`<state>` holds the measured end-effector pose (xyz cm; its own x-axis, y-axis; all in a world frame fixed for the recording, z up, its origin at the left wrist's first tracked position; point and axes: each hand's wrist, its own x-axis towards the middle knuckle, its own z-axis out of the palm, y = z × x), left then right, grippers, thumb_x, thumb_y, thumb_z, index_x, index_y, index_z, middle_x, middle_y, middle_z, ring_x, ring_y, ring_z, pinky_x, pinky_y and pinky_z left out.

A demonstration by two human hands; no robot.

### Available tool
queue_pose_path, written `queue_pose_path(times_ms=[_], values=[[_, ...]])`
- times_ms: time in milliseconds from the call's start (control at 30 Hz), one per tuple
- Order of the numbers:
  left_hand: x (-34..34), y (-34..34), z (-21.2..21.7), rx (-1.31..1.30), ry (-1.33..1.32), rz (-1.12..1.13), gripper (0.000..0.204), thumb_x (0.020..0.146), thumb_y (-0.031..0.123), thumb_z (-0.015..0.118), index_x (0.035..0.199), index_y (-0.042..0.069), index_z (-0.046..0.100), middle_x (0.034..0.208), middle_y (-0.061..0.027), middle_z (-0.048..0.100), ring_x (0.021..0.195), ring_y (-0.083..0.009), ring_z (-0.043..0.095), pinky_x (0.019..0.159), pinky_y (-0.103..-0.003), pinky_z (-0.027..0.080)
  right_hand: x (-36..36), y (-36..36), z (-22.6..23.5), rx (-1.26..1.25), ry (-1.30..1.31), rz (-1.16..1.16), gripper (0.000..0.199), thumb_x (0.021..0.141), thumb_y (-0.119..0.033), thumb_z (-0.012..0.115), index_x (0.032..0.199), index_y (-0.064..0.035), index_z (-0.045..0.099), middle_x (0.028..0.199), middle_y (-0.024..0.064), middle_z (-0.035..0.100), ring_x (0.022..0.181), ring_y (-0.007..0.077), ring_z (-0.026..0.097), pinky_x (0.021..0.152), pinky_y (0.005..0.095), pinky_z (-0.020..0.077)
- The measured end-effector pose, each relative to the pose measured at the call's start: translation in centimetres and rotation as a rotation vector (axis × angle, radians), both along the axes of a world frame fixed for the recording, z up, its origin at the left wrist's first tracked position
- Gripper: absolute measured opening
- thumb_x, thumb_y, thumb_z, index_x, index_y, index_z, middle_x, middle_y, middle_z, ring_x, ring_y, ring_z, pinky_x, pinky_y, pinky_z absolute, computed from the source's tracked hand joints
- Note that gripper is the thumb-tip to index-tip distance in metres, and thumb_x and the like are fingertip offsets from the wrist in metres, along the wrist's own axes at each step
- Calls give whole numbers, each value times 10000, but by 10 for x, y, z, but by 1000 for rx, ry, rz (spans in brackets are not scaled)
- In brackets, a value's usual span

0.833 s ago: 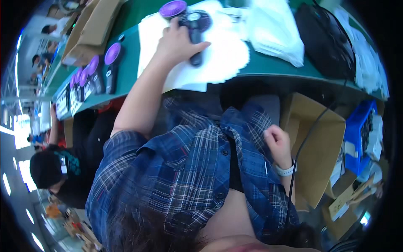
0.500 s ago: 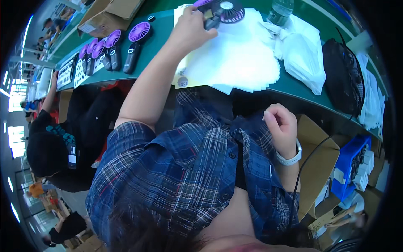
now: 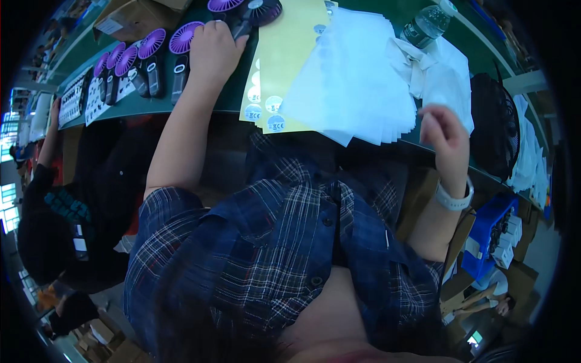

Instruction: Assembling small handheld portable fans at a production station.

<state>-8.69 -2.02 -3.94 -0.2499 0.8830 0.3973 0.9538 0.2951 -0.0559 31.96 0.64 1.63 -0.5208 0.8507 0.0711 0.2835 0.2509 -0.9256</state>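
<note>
My left hand (image 3: 215,54) is at the far side of the green table, its fingers closed around the dark handle of a handheld fan (image 3: 264,12) with a black round head. A second handheld fan (image 3: 225,5) with a purple grille touches it, and my fingers cover its lower part. My right hand (image 3: 446,134) hovers over the near table edge beside a white plastic bag (image 3: 448,75). Its fingers are loosely curled, slightly blurred, with nothing visible in them. Between my hands lie yellow sticker sheets (image 3: 287,57) with round silver labels and a fanned stack of white translucent sheets (image 3: 354,78).
Several purple-and-black handheld fans (image 3: 152,60) lie in a row at the left, by a cardboard box (image 3: 130,21). A water bottle (image 3: 428,25) stands behind the bag. A black mesh bag (image 3: 493,124) is at the right. A co-worker (image 3: 66,224) sits to my left.
My left hand has moved left with the fan, off the sheets, uncovering the yellow sticker sheets. My right hand has risen forward and right, from my lap toward the white bag.
</note>
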Motion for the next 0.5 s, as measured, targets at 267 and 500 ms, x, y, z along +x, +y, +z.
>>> queue_pose_path(times_ms=[267,500], values=[[1,-21,6,245,-10,-61,471,827,396,677,1092,16,590,1118,-165,600,1067,-339,544,901,-427,434,-137,7,-37,865,-209,300,428,857,-228,637,1252,-86,555,1235,132,565,1154,298,523,936,399,445],[-26,-105,5,321,-66,-52,478,799,380,710,1097,28,586,1090,-157,589,1074,-346,514,906,-431,416,-80,58,-49,815,-516,522,476,877,-234,584,1334,-121,512,1426,87,440,1336,302,367,1102,406,295]])
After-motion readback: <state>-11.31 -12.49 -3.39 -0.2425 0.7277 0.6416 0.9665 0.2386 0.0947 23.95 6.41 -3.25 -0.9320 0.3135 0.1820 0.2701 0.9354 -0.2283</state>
